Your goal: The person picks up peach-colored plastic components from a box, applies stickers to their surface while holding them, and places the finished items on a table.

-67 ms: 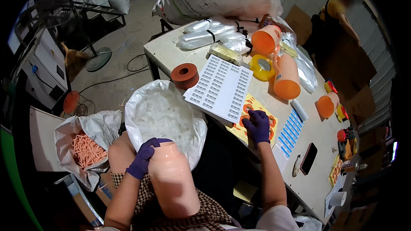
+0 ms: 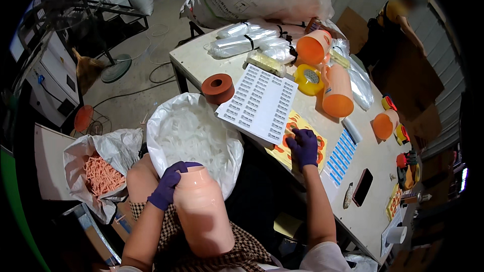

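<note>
My left hand point(image 2: 170, 185), in a purple glove, grips the rim of a pale pink plastic jar point(image 2: 204, 216). The jar stands tilted on my lap with its open mouth pointing away from me. Over a yellow sheet of round red-orange stickers point(image 2: 316, 152) at the table's near edge is my right hand point(image 2: 303, 149), gloved in purple as well. Its thumb and fingers are bent together at the stickers; whatever may be between the tips is hidden. Partly over that sheet lies a stack of white label sheets point(image 2: 261, 102).
Beside my knees stand a white bag of clear plastic rings point(image 2: 189, 136) and a sack of pink sticks point(image 2: 103, 176). The table point(image 2: 348, 211) bears a brown tape roll point(image 2: 218, 88), orange jars point(image 2: 338, 93), a blue label sheet point(image 2: 343, 157) and a phone point(image 2: 363, 187). Another person point(image 2: 396, 22) stands far right.
The fingertips of my right hand have drawn slightly closer together over the sticker sheet. My left hand and the jar have barely shifted.
</note>
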A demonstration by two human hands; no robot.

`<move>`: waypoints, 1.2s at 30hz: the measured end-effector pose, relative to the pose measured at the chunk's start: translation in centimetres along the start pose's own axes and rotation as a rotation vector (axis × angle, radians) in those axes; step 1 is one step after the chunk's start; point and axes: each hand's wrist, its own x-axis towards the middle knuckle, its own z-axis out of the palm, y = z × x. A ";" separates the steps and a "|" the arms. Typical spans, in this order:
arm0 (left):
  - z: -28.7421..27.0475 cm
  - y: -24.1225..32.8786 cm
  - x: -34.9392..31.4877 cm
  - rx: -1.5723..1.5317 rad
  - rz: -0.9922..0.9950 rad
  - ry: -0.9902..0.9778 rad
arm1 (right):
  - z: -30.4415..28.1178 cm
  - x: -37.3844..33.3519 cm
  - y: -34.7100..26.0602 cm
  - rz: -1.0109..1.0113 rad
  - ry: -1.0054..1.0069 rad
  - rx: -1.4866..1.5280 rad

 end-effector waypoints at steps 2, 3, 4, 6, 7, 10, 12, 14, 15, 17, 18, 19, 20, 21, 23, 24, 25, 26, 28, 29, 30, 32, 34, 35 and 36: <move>0.0 0.3 -0.2 0.046 0.030 0.001 | 0.1 0.7 0.4 -0.045 0.081 -0.067; 0.0 0.5 -0.4 0.037 0.038 0.013 | 0.1 1.0 0.5 -0.060 0.064 -0.080; -0.1 0.7 -0.6 0.019 0.084 -0.012 | 0.0 1.2 0.4 0.019 0.056 -0.051; -0.4 0.9 -1.1 0.047 0.187 -0.039 | -0.2 1.3 0.2 0.109 0.044 -0.034; -0.6 0.9 -1.3 0.047 0.189 -0.039 | -0.3 1.1 0.1 0.104 0.064 -0.043; -1.1 0.7 -2.4 -0.024 0.196 -0.056 | -0.8 0.2 -0.2 0.125 0.020 0.079; -1.2 0.4 -2.8 -0.042 0.175 -0.036 | -1.1 -0.3 -0.1 0.112 -0.013 0.126; -1.2 0.2 -2.9 -0.044 0.169 -0.022 | -1.2 -0.5 0.3 0.118 -0.039 0.224; -1.1 0.2 -2.9 -0.039 0.157 -0.016 | -1.2 -0.6 0.5 0.136 -0.043 0.219; -0.8 0.2 -2.9 -0.026 0.162 -0.025 | -1.0 -0.7 1.0 0.120 -0.096 0.336; -0.7 0.2 -2.9 -0.014 0.170 -0.026 | -0.8 -0.8 1.2 0.097 -0.076 0.330; -0.7 0.1 -2.9 -0.019 0.163 -0.017 | -0.7 -0.8 1.3 0.060 -0.071 0.293; -0.7 0.1 -3.0 -0.015 0.160 -0.007 | -0.6 -0.9 1.5 0.065 -0.072 0.249; -0.8 0.0 -3.1 -0.011 0.156 0.004 | -0.4 -1.0 1.7 0.023 -0.073 0.257; -1.3 -0.3 -3.3 -0.012 0.141 0.023 | -0.4 -1.0 2.2 -0.059 -0.054 0.163; -1.6 -0.5 -3.3 -0.016 0.129 0.049 | -0.5 -0.9 2.5 -0.052 -0.069 0.197; -2.0 -0.6 -3.4 -0.012 0.122 0.047 | -0.7 -0.8 3.0 -0.077 -0.094 0.216; -2.4 -0.8 -3.3 0.025 0.124 0.057 | -0.9 -0.6 3.5 -0.062 -0.150 0.215; -3.1 -0.9 -3.1 -0.045 0.116 -0.015 | -1.7 0.2 4.7 -0.530 -0.216 0.161; -3.2 -0.9 -3.1 -0.042 0.090 0.043 | -2.1 0.5 5.2 -0.204 -0.407 0.369; -3.3 -0.9 -3.0 0.018 0.086 0.045 | -2.6 0.8 5.5 0.009 -0.509 0.563; -2.9 -0.7 -3.0 0.002 0.040 0.056 | -3.7 1.6 5.5 0.208 -0.760 1.092; -2.3 -0.5 -3.0 -0.059 0.080 -0.008 | -4.6 1.6 3.9 0.374 -0.662 1.395; -2.1 -0.4 -2.8 -0.002 0.108 -0.037 | -5.0 1.0 2.5 0.421 -0.531 1.408; -1.8 -0.4 -2.8 -0.012 0.151 -0.087 | -5.2 -0.2 0.7 0.406 -0.353 1.342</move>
